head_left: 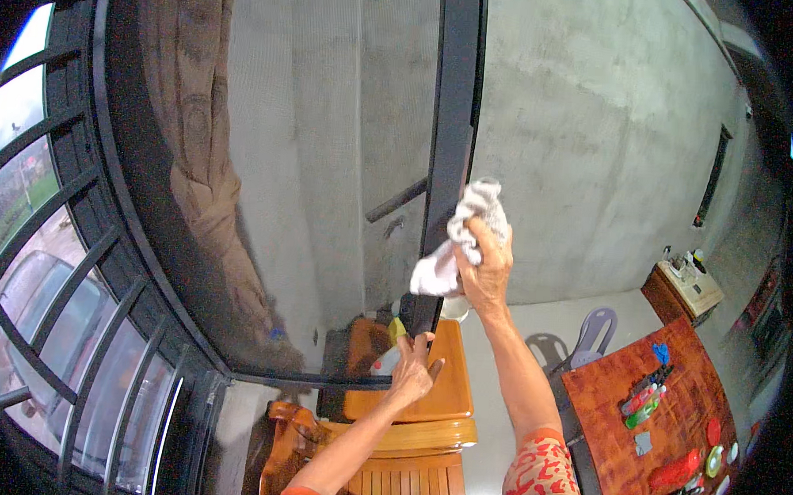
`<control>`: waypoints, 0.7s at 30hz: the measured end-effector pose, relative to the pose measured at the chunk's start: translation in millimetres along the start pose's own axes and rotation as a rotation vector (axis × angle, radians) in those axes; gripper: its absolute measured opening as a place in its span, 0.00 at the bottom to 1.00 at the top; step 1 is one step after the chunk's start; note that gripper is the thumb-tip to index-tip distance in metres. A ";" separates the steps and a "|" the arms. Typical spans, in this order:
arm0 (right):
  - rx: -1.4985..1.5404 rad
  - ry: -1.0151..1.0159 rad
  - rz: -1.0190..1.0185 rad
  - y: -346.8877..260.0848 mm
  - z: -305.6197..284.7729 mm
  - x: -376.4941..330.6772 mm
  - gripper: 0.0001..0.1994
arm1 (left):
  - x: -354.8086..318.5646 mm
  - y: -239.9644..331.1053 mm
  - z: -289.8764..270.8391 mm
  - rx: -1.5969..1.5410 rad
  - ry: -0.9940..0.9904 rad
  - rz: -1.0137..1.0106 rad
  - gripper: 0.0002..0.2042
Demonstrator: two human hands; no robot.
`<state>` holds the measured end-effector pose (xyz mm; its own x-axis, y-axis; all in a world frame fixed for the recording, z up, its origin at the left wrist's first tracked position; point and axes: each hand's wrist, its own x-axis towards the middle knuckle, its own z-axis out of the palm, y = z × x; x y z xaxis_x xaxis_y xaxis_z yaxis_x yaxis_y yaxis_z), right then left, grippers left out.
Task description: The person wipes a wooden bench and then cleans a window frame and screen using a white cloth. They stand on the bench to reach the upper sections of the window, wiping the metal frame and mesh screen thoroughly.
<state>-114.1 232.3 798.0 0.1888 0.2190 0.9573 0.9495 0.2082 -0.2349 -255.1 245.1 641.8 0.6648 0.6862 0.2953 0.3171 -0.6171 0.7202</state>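
My right hand is closed round a bunched white cloth. The cloth lies against the upright dark edge of a framed window panel, and part of it hangs below my fingers. Lower down, my left hand grips the bottom corner of that same frame, fingers curled over its edge. Close to the left fingers, partly hidden, is a bottle with a yellow top. A dark bar-shaped handle shows beside the upright frame.
Below my hands stand an orange-brown wooden table and a slatted wooden bench. Dark window bars and a brown curtain are at left. At right, a reddish-brown table carries several small items, near a purple-grey plastic chair.
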 end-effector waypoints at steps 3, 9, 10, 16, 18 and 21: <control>-0.056 -0.119 0.083 -11.6 -23.0 -16.6 0.18 | -4.4 -1.3 -6.0 -0.038 -0.089 -0.068 0.27; -0.104 0.251 -0.162 -55.0 -6.5 66.1 0.25 | -31.3 -59.1 0.4 0.031 -0.140 0.076 0.28; -0.108 0.267 -0.137 -54.3 6.8 71.5 0.25 | -39.0 -61.2 -5.3 0.016 -0.148 0.104 0.27; -0.377 0.269 -0.081 -40.4 38.1 15.4 0.26 | -95.5 -78.7 -55.2 0.080 -0.266 -0.171 0.25; -0.382 0.228 -0.035 -45.6 40.6 1.2 0.26 | -114.5 -94.1 -62.7 0.082 -0.231 -0.186 0.25; -0.443 0.163 -0.018 -42.7 39.6 -25.0 0.27 | -139.2 -100.9 -71.8 0.034 -0.257 -0.297 0.24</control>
<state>-169.3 255.7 777.4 0.1749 0.0587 0.9828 0.9617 -0.2242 -0.1578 -428.2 239.6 573.2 0.6870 0.7208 -0.0925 0.5403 -0.4215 0.7283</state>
